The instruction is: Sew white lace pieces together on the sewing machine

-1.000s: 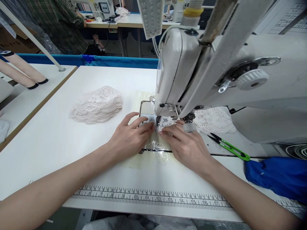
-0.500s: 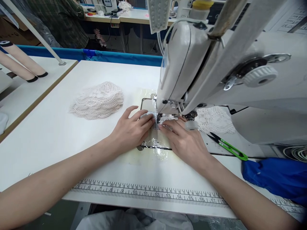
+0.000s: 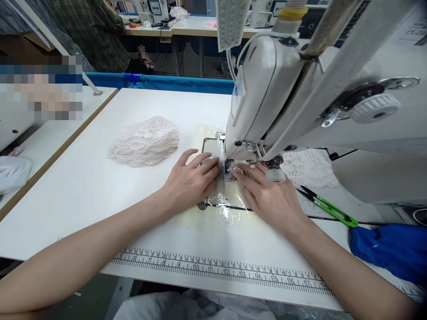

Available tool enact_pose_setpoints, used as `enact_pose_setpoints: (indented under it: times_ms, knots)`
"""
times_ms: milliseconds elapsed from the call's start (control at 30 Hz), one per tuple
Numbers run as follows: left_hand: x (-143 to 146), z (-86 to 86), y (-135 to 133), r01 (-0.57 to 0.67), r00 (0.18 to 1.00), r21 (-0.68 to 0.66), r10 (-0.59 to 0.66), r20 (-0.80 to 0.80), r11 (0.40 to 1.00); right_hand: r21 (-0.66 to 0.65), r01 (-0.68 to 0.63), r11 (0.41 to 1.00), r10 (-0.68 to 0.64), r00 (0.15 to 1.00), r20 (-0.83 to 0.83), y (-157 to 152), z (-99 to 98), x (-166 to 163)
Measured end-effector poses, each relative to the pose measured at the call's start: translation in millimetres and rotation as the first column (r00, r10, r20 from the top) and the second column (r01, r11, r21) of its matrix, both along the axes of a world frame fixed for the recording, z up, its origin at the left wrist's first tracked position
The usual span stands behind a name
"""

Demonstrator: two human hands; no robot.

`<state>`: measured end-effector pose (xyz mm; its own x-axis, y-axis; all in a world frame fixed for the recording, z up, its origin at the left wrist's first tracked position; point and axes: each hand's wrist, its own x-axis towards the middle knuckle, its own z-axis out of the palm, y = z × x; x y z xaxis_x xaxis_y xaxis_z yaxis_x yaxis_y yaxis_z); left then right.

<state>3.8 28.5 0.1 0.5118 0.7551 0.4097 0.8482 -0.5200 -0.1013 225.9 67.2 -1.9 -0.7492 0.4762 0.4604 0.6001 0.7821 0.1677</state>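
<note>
Both hands are laid flat on the table (image 3: pixel 83 186) beneath the head of the sewing machine (image 3: pixel 267 98). The left hand (image 3: pixel 190 184) is pressed palm-down, fingers spread and extended, fingertips touching the lace piece (image 3: pixel 235 168) at the needle. The right hand (image 3: pixel 273 198) is set likewise on the other side, fingers open and flat, nothing pinched or clamped in either hand. The lace piece is seen only in part, just under the presser foot, on the metal plate near the middle of the table; a clear plastic film (image 3: pixel 227 206) is laid over that area.

Handling judgement: the lace is taken to be very light, soft and limp, openwork, easily snagged or stretched. It is best steered by flat fingertip pressure close beside the foot, not lifted by an edge.

A stack of lace pieces (image 3: pixel 145 142) is noted toward the left of the table, well apart from the hands. More lace (image 3: pixel 310 169) lies behind the right hand, a green thread snip (image 3: pixel 330 208) just beside it, blue cloth (image 3: pixel 390 249) at the right edge. A printed ruler (image 3: pixel 220 271) runs along the near edge.
</note>
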Motion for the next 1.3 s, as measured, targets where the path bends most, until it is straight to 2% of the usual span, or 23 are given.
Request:
enact_pose_setpoints:
  times_ms: [267,333,400,433,467,500,567,600,633,667,733,767,833,900,967,1000,1067,1100,1133,1167,1200,1267,1300]
  knots:
    - [-2,1.5,-4,-0.009,0.999,0.044,0.007,0.048,0.999,-0.013,0.031,0.999,-0.032,0.999,-0.029,5,-1.9,2]
    - [-1,1.5,-5,0.017,0.996,0.037,-0.021,0.09,0.999,-0.087,0.045,0.995,-0.051,0.996,-0.074,4,1.3,4]
    - [1,2.6,-7,0.062,0.985,0.007,-0.063,0.16,0.998,-0.313,0.015,0.95,-0.083,0.976,-0.204,2,6.2,6]
    - [2,3.8,-9,0.098,0.972,-0.03,-0.089,0.217,0.995,-0.491,-0.053,0.87,-0.102,0.954,-0.283,1,9.0,6]
    - [4,5.5,-10,0.148,0.948,-0.084,-0.117,0.297,0.985,-0.669,-0.154,0.727,-0.132,0.925,-0.357,0,11.8,7]
    - [4,7.8,-11,0.214,0.906,-0.157,-0.136,0.401,0.964,-0.804,-0.27,0.53,-0.172,0.894,-0.414,-1,14.4,7]
    - [3,13.1,-14,0.37,0.766,-0.345,-0.073,0.639,0.862,-0.882,-0.45,0.14,-0.273,0.839,-0.471,-3,18.6,6]
    - [2,15.8,-15,0.448,0.679,-0.434,0.019,0.734,0.781,-0.864,-0.503,0.014,-0.324,0.815,-0.479,-3,20.1,6]
    - [0,18.4,-15,0.514,0.596,-0.507,0.136,0.791,0.692,-0.84,-0.539,-0.063,-0.369,0.795,-0.482,-3,21.4,5]
    - [-2,20.9,-15,0.565,0.529,-0.557,0.251,0.811,0.609,-0.82,-0.562,-0.107,-0.398,0.78,-0.483,-3,22.4,4]
    - [-8,26.1,-14,0.616,0.451,-0.601,0.398,0.799,0.509,-0.805,-0.581,-0.12,-0.408,0.768,-0.493,-5,24.2,2]
    - [-11,29.4,-13,0.624,0.435,-0.601,0.417,0.798,0.5,-0.809,-0.581,-0.092,-0.396,0.767,-0.505,-6,25.0,0]
    - [-14,39.4,-12,0.603,0.449,-0.581,0.368,0.814,0.547,-0.828,-0.561,0.018,-0.37,0.765,-0.527,-10,26.5,-2]
    - [-15,55.1,-17,0.541,0.532,-0.539,0.234,0.814,0.646,-0.846,-0.521,0.114,-0.358,0.772,-0.524,-14,28.4,-5]
    - [-13,74.9,-29,0.474,0.667,-0.5,0.074,0.741,0.725,-0.855,-0.503,0.129,-0.34,0.787,-0.514,-17,31.4,-6]
    - [-12,84.9,-37,0.467,0.732,-0.51,0.009,0.682,0.722,-0.854,-0.507,0.12,-0.317,0.795,-0.517,-19,33.5,-6]
    - [-11,101.2,-54,0.49,0.828,-0.624,-0.101,0.552,0.609,-0.846,-0.525,0.097,-0.257,0.808,-0.531,-22,38.5,-6]
    - [-11,106.0,-60,0.504,0.851,-0.702,-0.152,0.503,0.502,-0.843,-0.53,0.095,-0.227,0.813,-0.536,-24,41.2,-7]
    - [-12,108.0,-65,0.512,0.855,-0.743,-0.173,0.489,0.43,-0.843,-0.528,0.1,-0.201,0.819,-0.537,-25,44.0,-8]
    - [-14,107.1,-67,0.5,0.858,-0.74,-0.139,0.495,0.451,-0.846,-0.523,0.106,-0.176,0.827,-0.534,-27,46.7,-10]
    - [-16,103.4,-67,0.472,0.853,-0.705,-0.073,0.517,0.529,-0.847,-0.521,0.109,-0.15,0.833,-0.532,-29,49.4,-12]
    - [-22,90.4,-62,0.292,0.799,-0.542,0.111,0.591,0.788,-0.842,-0.53,0.103,-0.098,0.837,-0.539,-33,54.6,-19]
    - [-26,82.6,-58,0.275,0.782,-0.514,0.122,0.611,0.812,-0.836,-0.54,0.097,-0.078,0.833,-0.547,-36,57.0,-24]
